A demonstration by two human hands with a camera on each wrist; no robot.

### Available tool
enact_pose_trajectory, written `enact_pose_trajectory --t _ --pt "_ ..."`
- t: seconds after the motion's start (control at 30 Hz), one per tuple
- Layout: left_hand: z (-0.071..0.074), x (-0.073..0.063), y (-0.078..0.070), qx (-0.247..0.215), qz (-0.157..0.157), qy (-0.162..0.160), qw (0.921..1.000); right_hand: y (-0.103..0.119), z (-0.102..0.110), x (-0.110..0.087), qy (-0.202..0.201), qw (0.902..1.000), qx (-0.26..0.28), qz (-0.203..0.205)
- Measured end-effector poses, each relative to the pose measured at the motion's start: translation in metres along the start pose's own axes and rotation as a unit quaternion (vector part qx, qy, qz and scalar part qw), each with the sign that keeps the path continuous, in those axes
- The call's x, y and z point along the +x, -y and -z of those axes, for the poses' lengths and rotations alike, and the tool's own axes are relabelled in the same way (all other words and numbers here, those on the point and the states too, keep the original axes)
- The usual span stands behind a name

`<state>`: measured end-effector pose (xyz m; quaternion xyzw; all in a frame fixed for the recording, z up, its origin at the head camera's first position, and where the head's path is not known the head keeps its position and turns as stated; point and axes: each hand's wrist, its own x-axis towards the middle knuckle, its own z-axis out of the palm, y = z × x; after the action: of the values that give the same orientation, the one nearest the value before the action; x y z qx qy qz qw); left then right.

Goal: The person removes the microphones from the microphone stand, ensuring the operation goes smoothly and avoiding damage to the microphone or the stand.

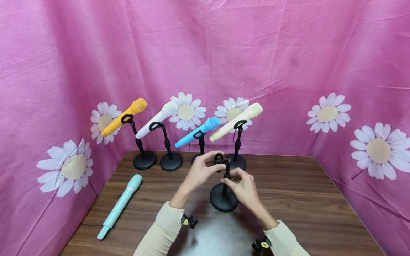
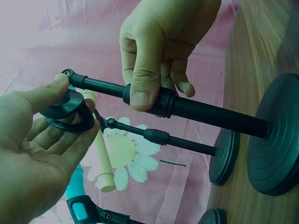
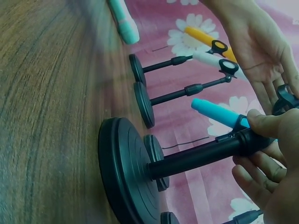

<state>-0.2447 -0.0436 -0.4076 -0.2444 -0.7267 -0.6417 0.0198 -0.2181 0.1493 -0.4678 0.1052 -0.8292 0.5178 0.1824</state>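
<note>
- Adjusting the near stand looks to me like the step in hand: I judge that its clip, which holds no microphone, is being set or steadied at the joint.
- My left grip is pinched on that clip, thumb against fingers.
- My right grip is clamped on the collar partway up the pole, the thumb laid along one side.
- The stand is upright on the bench, in front of the pale yellow microphone and the stand bearing it.
- Next, as I read it, I need the right hold kept firm until the clip sits well, then the left freed for the mint microphone, lying well apart from both grips.
- The orange microphone, white microphone and blue microphone sit clipped on stands along the back, so I would carry low and in front of them.
- The back edge runs just behind that row, with the pink curtain beyond; the left edge passes near the mint microphone; I cannot see the front edge.
- Bare wood spreads widest on the right.
</note>
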Motion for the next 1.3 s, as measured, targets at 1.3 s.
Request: enact_pose_trajectory --t 1.3 --pt "0.001 0.001 -0.003 0.011 0.016 0.007 0.9998 -0.011 -0.004 0.001 0.024 0.9914 0.005 0.128"
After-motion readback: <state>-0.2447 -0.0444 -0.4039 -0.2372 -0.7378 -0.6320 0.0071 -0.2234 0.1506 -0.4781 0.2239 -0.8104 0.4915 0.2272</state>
